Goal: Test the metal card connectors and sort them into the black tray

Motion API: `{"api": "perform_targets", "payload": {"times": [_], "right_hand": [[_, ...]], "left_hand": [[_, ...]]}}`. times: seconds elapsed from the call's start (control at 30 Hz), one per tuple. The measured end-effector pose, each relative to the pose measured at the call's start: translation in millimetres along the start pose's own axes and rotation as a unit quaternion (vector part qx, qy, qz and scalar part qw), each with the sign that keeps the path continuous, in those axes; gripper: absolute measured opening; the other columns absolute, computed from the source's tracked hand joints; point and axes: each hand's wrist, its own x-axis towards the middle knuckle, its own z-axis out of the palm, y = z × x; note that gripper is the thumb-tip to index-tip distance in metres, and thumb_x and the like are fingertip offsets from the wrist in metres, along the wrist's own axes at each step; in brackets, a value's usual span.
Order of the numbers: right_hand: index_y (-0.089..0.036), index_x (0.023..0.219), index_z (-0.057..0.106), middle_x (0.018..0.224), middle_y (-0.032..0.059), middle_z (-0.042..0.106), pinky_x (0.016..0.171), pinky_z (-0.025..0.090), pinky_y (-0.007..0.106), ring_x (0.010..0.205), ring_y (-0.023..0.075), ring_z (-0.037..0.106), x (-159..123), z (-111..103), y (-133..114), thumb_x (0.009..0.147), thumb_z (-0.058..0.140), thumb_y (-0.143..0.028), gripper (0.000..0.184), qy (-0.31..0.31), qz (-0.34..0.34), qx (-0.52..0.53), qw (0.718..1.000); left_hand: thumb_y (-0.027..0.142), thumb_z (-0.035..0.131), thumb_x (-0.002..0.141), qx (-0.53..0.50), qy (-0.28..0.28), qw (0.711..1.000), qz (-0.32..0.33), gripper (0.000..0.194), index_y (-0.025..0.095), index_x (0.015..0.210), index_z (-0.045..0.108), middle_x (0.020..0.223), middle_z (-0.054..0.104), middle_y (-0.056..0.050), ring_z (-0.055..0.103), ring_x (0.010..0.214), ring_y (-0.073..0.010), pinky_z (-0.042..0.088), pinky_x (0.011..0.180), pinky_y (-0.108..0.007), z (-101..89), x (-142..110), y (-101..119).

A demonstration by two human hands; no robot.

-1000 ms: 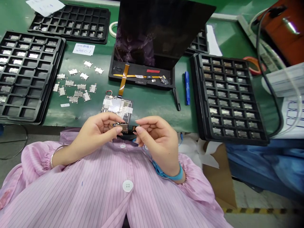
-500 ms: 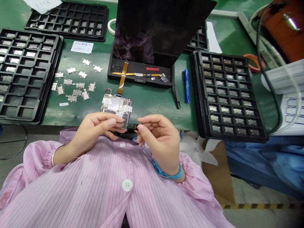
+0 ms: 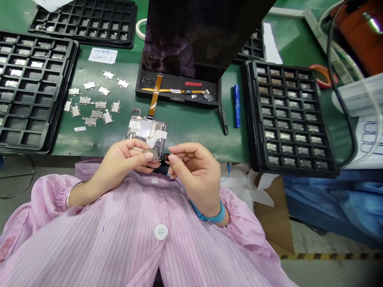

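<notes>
My left hand [image 3: 125,161] pinches a small silver metal part [image 3: 153,153] between thumb and fingers at the near table edge. My right hand [image 3: 193,171] is curled close beside it, its fingertips pinched on a small dark piece [image 3: 164,159] just right of the silver part. A circuit board [image 3: 146,132] with tape on it lies right behind both hands, joined by an orange flex cable [image 3: 154,95] to an opened tablet [image 3: 191,48].
Several loose silver parts [image 3: 89,105] lie left of the board. Black trays of the same parts stand at the left [image 3: 32,83], far back [image 3: 86,20] and right [image 3: 287,115]. A blue pen [image 3: 236,104] lies beside the tablet. Cables and a white box sit far right.
Both hands stayed together at the table edge. The left fingers turned the silver part, and the right fingertips moved in closer to it.
</notes>
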Motion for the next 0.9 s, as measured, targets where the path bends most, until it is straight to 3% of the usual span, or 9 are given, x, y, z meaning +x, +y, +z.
{"api": "perform_targets", "payload": {"times": [0.17, 0.4, 0.7, 0.8, 0.83, 0.9], "right_hand": [[-0.023, 0.095, 0.063, 0.072, -0.0027, 0.064, 0.044, 0.049, 0.022, 0.052, 0.0093, 0.058, -0.2, -1.3, -1.1, 0.088, 0.063, -0.02, 0.008, -0.007, 0.016, 0.0, 1.0], [-0.023, 0.101, 0.06, 0.073, -0.0029, 0.06, 0.044, 0.048, 0.022, 0.053, 0.0087, 0.056, 3.8, -4.7, 0.6, 0.089, 0.064, -0.023, 0.013, -0.079, 0.056, 0.026, 0.995], [-0.022, 0.116, 0.056, 0.073, -0.0033, 0.06, 0.052, 0.047, 0.025, 0.059, 0.0102, 0.056, 7.7, -10.2, 7.3, 0.091, 0.057, -0.016, 0.025, -0.172, 0.038, -0.03, 0.984], [-0.021, 0.109, 0.061, 0.074, -0.002, 0.062, 0.053, 0.048, 0.025, 0.059, 0.0103, 0.057, 17.2, -16.5, 10.8, 0.089, 0.06, -0.019, 0.02, -0.115, 0.036, -0.036, 0.992], [-0.021, 0.106, 0.063, 0.074, -0.0015, 0.063, 0.052, 0.048, 0.024, 0.059, 0.0101, 0.057, 23.4, -19.6, 13.2, 0.088, 0.061, -0.02, 0.018, -0.069, 0.03, -0.045, 0.996], [-0.02, 0.099, 0.066, 0.074, -0.0009, 0.063, 0.047, 0.046, 0.022, 0.057, 0.0097, 0.056, 39.1, -26.3, 20.3, 0.086, 0.063, -0.021, 0.014, 0.024, 0.023, -0.065, 0.997]], "left_hand": [[0.027, 0.078, 0.08, 0.042, -0.01, 0.999, 0.018, 0.024, 0.016, 0.093, 0.06, 0.076, 0.077, -0.003, 0.075, 0.075, -0.0176, 0.062, 0.068, -0.023, -0.9, -1.5, -1.3], [0.025, 0.075, 0.082, 0.07, -0.03, 0.997, 0.029, 0.019, 0.016, 0.091, 0.062, 0.076, 0.077, -0.001, 0.074, 0.073, -0.0139, 0.061, 0.07, -0.02, 4.1, -3.4, -0.1], [0.03, 0.066, 0.088, 0.238, -0.049, 0.968, 0.056, 0.014, 0.018, 0.095, 0.061, 0.079, 0.076, -0.001, 0.073, 0.077, -0.016, 0.059, 0.069, -0.024, 1.7, -2.0, 0.3], [0.032, 0.063, 0.091, 0.354, -0.046, 0.925, 0.131, 0.02, 0.019, 0.105, 0.06, 0.089, 0.077, -0.004, 0.074, 0.079, -0.0181, 0.06, 0.07, -0.028, 2.3, 7.5, 2.4], [0.032, 0.062, 0.091, 0.413, -0.027, 0.891, 0.183, 0.023, 0.018, 0.11, 0.059, 0.096, 0.076, -0.006, 0.073, 0.083, -0.0195, 0.06, 0.073, -0.03, 2.2, 13.1, 2.8], [0.029, 0.059, 0.093, 0.539, 0.021, 0.785, 0.305, 0.027, 0.016, 0.118, 0.059, 0.111, 0.073, -0.01, 0.071, 0.099, -0.0241, 0.058, 0.085, -0.038, 1.0, 27.3, 2.2]]}}
